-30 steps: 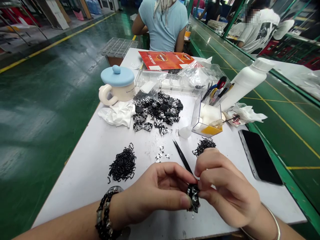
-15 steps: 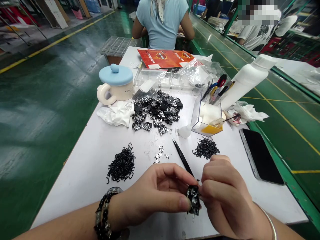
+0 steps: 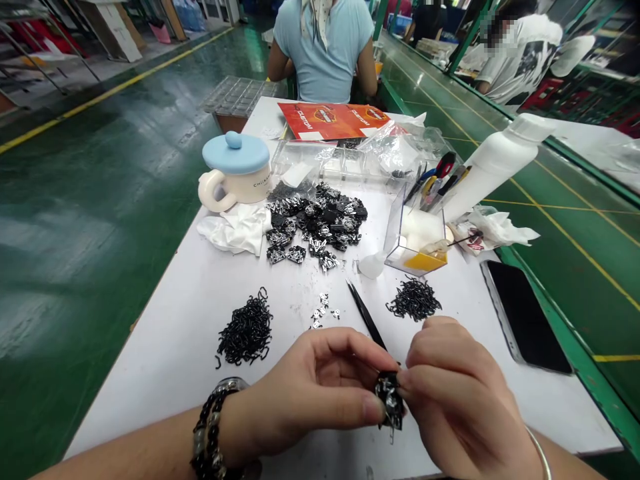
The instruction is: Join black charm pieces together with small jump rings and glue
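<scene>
My left hand (image 3: 310, 393) and my right hand (image 3: 460, 393) meet near the table's front edge, their fingers pinching a small black and silver piece (image 3: 390, 400) from both sides. Much of it is hidden by my fingertips. Black tweezers (image 3: 366, 317) run from the table area down into the gap between my hands, and their lower end is hidden. A pile of black wire clips (image 3: 414, 300) lies just beyond my right hand, and a larger pile (image 3: 246, 331) lies beyond my left hand. Tiny silver bits (image 3: 320, 311) lie between them.
A heap of black and silver pieces (image 3: 316, 223) fills the table's middle, near a blue-lidded mug (image 3: 235, 170) and tissue (image 3: 233, 230). A clear box (image 3: 415, 240), white bottle (image 3: 495, 167) and phone (image 3: 525, 317) stand right. A seated person (image 3: 323, 50) is beyond the white table (image 3: 150, 400).
My right hand has moved slightly down and away from the right clip pile, leaving that pile fully visible. The held piece remains pinched between my hands, and the view has shifted a little.
</scene>
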Demonstrator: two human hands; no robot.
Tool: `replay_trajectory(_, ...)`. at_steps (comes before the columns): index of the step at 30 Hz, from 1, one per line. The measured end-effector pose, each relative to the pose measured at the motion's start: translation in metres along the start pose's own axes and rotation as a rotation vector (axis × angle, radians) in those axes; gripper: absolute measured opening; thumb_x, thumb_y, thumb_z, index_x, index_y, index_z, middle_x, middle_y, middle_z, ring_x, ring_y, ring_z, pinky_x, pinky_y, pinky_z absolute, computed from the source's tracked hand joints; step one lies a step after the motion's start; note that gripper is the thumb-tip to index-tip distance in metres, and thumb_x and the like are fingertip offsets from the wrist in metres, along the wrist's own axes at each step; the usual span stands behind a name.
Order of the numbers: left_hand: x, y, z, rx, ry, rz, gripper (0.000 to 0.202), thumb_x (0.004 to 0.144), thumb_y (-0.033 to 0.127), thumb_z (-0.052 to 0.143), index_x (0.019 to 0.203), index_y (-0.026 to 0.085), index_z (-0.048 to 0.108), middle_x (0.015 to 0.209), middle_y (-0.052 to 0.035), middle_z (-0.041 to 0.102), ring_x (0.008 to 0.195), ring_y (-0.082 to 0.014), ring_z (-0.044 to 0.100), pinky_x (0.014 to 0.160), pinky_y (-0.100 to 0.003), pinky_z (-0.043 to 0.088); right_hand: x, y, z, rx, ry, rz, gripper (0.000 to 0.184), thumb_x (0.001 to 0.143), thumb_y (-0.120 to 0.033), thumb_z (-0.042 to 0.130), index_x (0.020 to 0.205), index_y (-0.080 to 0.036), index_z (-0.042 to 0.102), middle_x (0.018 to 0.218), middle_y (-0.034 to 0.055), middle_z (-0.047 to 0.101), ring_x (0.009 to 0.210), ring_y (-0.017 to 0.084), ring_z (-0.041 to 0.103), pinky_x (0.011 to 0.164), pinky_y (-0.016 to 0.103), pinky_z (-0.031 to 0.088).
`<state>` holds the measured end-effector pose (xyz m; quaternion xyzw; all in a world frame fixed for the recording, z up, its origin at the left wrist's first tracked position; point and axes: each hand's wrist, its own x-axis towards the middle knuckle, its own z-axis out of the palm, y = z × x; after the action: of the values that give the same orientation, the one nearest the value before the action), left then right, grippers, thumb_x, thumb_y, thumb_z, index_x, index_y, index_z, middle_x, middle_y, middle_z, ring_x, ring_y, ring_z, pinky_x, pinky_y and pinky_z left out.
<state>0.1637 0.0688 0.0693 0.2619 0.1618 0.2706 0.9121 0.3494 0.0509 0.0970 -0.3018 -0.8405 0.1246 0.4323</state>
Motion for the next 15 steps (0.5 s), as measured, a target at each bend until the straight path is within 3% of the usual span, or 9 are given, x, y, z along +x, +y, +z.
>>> replay_trajectory(15,-0.0019,-0.0011,-0.0003,0.017,-0.012,-0.022,0.028,0.069,0.017,0.077,0.096,0.019,0.067,0.093,-0.0034,0.061,0.087,-0.0099,0.058,0.078,-0.022,0.045,0.0022,-0.0014,-0.003,0.036,-0.003,0.026,0.017,0.079,-0.001,0.046,0.092,-0.009,0.053,0.084,0.0044,0.046,0.075,0.011,0.046,0.065,0.032,0.042)
